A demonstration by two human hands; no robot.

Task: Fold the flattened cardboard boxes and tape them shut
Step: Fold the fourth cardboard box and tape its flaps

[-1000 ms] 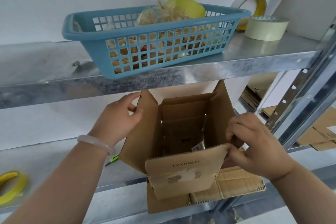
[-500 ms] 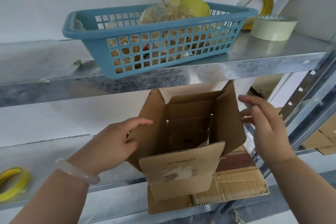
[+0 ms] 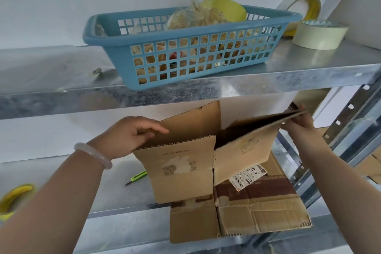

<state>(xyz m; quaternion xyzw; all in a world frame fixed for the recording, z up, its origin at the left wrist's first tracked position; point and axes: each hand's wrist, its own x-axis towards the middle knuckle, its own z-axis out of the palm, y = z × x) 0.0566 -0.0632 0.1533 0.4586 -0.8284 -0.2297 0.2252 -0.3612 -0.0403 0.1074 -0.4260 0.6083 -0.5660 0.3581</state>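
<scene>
right flap (image 3: 244, 149) lower now, edge pinched by right hand (image 3: 301, 128); left hand (image 3: 132, 136) flat on left flap (image 3: 195, 122)

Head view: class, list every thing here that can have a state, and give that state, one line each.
box: upright, top open, untaped.
right flap: raised, edge pinched by right hand.
left flap: upright, left hand resting on it.
flat cardboard: lying flat under the box.
basket: holds bags.
tape: lying flat.
cutter: lying flat, blade unclear.
</scene>
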